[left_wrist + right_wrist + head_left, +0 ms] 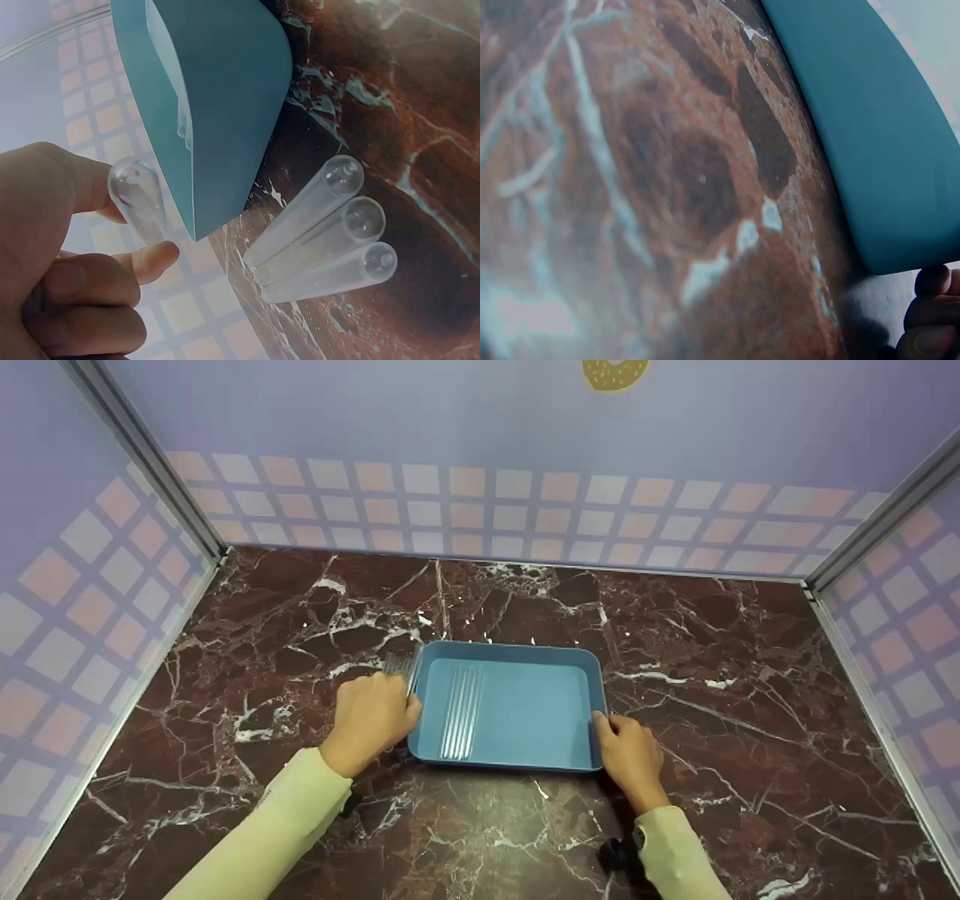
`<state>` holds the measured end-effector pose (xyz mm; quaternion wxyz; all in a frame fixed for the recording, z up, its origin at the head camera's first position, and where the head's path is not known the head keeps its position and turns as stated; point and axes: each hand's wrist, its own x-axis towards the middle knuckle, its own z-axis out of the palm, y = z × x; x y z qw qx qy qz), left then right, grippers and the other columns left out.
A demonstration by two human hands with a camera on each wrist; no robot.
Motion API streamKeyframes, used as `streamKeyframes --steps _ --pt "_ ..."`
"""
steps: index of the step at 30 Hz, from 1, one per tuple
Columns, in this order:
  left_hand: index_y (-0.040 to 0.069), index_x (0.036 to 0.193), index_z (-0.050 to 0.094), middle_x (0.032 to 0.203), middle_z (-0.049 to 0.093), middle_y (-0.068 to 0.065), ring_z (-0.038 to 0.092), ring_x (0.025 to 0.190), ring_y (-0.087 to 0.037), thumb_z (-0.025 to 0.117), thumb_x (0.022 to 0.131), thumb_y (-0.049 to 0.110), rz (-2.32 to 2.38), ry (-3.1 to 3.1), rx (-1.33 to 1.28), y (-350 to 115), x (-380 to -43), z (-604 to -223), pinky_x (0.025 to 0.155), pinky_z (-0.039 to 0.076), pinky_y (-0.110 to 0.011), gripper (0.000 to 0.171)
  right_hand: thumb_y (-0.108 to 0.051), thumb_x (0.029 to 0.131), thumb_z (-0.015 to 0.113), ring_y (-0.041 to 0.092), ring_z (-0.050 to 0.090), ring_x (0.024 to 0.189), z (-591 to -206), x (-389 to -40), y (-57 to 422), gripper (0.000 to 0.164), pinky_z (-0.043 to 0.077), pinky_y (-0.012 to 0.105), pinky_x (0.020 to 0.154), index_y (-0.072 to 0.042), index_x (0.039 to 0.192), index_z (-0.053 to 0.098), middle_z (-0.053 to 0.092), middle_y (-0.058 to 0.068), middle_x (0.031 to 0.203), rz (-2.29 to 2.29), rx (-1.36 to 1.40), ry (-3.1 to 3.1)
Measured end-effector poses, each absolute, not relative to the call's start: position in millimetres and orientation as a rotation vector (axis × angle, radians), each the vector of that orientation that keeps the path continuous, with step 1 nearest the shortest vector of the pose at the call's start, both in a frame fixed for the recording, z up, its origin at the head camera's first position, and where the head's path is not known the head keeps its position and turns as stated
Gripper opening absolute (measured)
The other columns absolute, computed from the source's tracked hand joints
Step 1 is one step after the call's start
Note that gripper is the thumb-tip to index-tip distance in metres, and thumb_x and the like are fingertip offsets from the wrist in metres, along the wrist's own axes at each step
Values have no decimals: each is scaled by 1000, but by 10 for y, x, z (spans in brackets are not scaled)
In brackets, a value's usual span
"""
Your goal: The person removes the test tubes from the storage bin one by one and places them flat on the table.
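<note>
A blue rectangular tray [536, 709] lies on the marble-patterned surface in the head view. Along its left part, several clear test tubes [463, 712] lie side by side. My left hand [371, 716] pinches one clear test tube [139, 199] between thumb and finger, holding it at the tray's left rim. Below that hand, three more clear tubes [322, 232] rest on the surface just outside the tray, mostly hidden by the hand in the head view. My right hand [631, 754] grips the tray's right wall, thumb over the rim and fingers outside.
Patterned panels [465, 502] stand behind and on both sides, with metal posts [161, 457] at the corners. The dark red marble surface [750, 712] stretches around the tray. A black wrist strap part [615, 855] hangs under the right sleeve.
</note>
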<state>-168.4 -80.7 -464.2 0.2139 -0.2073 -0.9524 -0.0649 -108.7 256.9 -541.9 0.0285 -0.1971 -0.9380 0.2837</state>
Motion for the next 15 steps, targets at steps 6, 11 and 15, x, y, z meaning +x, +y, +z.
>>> streamKeyframes --steps 6,11,15 --pt "20 52 19 49 17 6 19 45 -15 64 74 14 -177 -2656 -565 -848 -1695 -4659 37 14 -29 50 -49 97 46 38 66 83 -5419 -1086 2567 46 42 49 63 -14 68 57 71 15 87 871 -609 -2887" --pt "19 51 23 47 22 4 23 43 -16 67 75 16 -192 -2666 -556 -881 -1706 -4678 35 18 -32 50 -49 97 46 42 66 89 -5419 -1089 2574 46 44 54 69 -13 74 63 72 18 97 882 -614 -2889" --pt "16 50 30 45 34 0 31 40 -19 67 76 19 -181 -2701 -532 -909 -1719 -4696 34 25 -36 45 -49 97 46 44 65 93 -5416 -1092 2579 45 44 57 72 -12 81 67 71 20 104 884 -608 -2895"
